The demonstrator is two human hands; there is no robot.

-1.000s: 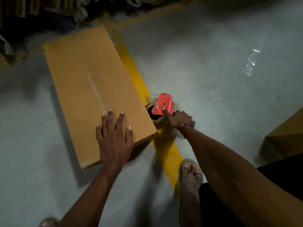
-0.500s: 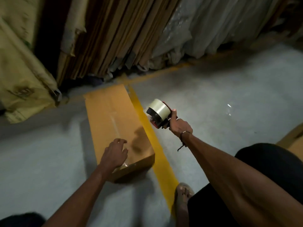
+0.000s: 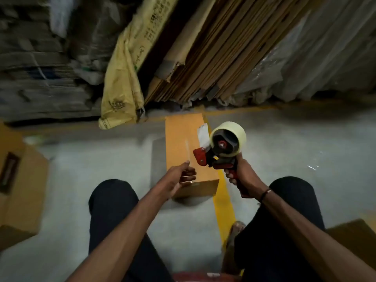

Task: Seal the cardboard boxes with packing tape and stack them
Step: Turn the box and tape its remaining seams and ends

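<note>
While the right hand [image 3: 243, 176] curls tight round the red handle of the tape dispenser [image 3: 220, 148], holding it up over the long cardboard box [image 3: 183, 139], I see a loose end of clear tape sticking up from its roll. The box lies flat on the grey floor [image 3: 101, 159] beside a yellow painted line [image 3: 224, 200]. My left hand [image 3: 181, 176] hovers above the box's near end, fingers loosely curled (holding nothing I can make out).

A long cardboard box [image 3: 183, 151] lies flat on the grey floor [image 3: 97, 169], its right edge along a yellow floor line [image 3: 224, 202]. Above the box's near end, the left hand [image 3: 182, 176] hovers with fingers loosely curled, seemingly holding nothing. Just right of the box, the right hand [image 3: 243, 178] grips a red tape dispenser [image 3: 221, 151] upright, a loose tape end [image 3: 203, 134] standing over the box.
</note>
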